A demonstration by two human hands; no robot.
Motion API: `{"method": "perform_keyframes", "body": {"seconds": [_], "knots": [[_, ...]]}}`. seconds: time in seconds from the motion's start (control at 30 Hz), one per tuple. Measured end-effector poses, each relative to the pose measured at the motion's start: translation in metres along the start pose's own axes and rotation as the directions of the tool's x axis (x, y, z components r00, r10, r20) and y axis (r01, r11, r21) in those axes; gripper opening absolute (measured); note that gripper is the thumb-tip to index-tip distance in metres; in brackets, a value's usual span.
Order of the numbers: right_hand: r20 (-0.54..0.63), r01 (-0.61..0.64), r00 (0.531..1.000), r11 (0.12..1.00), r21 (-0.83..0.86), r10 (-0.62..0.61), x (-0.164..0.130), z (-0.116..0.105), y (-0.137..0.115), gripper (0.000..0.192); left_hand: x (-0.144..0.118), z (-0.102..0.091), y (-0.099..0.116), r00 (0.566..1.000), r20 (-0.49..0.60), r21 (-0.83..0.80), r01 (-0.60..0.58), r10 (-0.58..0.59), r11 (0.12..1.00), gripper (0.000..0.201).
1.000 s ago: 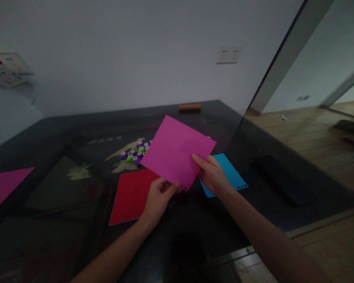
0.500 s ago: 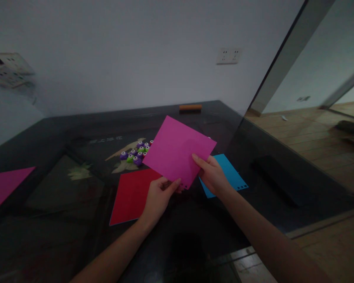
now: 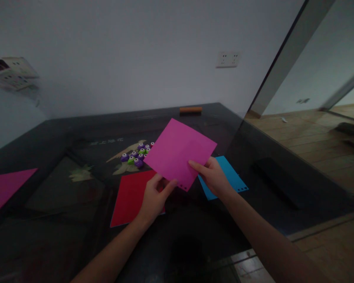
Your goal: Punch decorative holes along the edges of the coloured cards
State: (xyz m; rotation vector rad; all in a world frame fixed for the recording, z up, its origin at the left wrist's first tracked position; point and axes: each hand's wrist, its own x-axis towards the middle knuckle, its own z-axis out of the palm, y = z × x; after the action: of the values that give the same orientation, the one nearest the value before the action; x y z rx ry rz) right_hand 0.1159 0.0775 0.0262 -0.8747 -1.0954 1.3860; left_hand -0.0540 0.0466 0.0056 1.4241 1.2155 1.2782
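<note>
A square sheet of pink paper is held up above the table, tilted, with several small punched holes along its lower corner. My right hand grips its right edge, thumb on the front face. At the lower left edge, my left hand pinches the sheet; its fingers behind are partly hidden. Below the left hand lies a red sheet of paper. A blue sheet of paper with punched holes at its edge rests behind my right hand. Several small purple and green pieces with round white tops are clustered left of the pink sheet.
Another pink sheet lies at the table's far left. An orange-brown bar sits near the wall at the back. On the right is a long dark object. The black tabletop is glossy.
My left hand has shifted slightly left along the lower edge, showing more of the punched holes. My right thumb has slid slightly inward on the sheet. The camera view has tilted a little.
</note>
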Motion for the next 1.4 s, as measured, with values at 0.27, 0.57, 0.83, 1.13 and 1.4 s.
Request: {"method": "perform_keyframes", "body": {"seconds": [0.27, 0.57, 0.83, 1.13, 1.4], "knots": [[0.132, -0.120, 0.983, 0.991, -0.054, 0.126, 0.002, -0.006, -0.006, 0.028, 0.024, -0.021, 0.004, 0.975, -0.202, -0.303, 0.025, -0.090, 0.953, 0.034], [0.051, -0.205, 0.975, 0.968, -0.146, 0.215, 0.011, -0.016, -0.001, 0.026, 0.028, -0.026, -0.005, 0.987, -0.105, -0.125, 0.107, -0.120, 0.986, 0.028], [-0.049, -0.171, 0.985, 0.979, -0.110, 0.166, 0.017, -0.023, 0.002, 0.026, 0.029, -0.027, -0.006, 0.990, -0.104, -0.060, 0.089, -0.095, 0.994, 0.030], [-0.034, -0.055, 0.998, 0.976, -0.211, 0.049, 0.024, -0.038, 0.000, 0.028, 0.029, -0.025, -0.005, 0.999, -0.024, -0.013, 0.025, -0.026, 1.000, 0.029], [-0.195, 0.021, 0.975, 0.926, -0.376, -0.101, 0.025, -0.064, -0.014, 0.029, 0.027, -0.003, 0.003, 1.000, -0.012, -0.079, -0.025, 0.024, 0.997, 0.047]]}}
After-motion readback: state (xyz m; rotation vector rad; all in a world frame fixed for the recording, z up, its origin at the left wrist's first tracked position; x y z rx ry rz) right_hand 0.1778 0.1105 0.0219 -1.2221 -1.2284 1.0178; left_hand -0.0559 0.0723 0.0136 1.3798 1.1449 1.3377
